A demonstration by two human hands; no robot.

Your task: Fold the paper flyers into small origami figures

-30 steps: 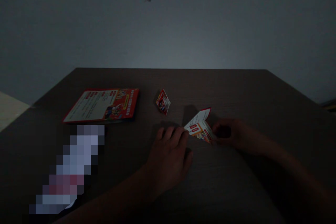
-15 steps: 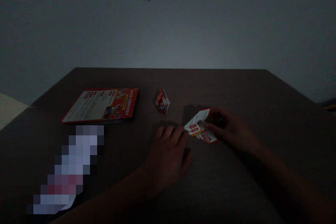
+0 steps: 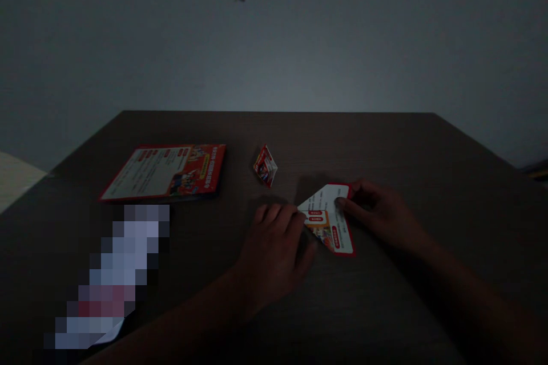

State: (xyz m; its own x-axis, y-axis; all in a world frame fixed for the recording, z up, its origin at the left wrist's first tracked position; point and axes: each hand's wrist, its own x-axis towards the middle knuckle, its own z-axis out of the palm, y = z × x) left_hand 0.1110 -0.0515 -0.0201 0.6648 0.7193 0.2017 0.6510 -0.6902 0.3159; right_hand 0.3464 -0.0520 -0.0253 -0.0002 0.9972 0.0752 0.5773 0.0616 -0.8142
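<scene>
A folded paper [image 3: 325,211], white with red edges, print and a coloured picture, lies on the table between my hands. It tapers to a point on the left and is wide on the right. My left hand [image 3: 274,256] rests palm down, fingers bent, its index fingertip holding the pointed end against the table. At the wide end my right hand [image 3: 381,211] pinches the paper, thumb on top and fingers behind it. A small folded paper piece [image 3: 265,166], red and white, stands farther back, touched by neither hand.
On the left of the dark wooden table [image 3: 342,137] lies a stack of red and white printed leaflets [image 3: 171,174]. Nearer me is a long pixelated object [image 3: 120,262], its kind hidden. A pale wall [image 3: 299,40] rises behind the table.
The right part of the folded paper has opened out flatter, showing its white printed face and red edge. My right thumb has shifted slightly with it; my left hand stays nearly in place.
</scene>
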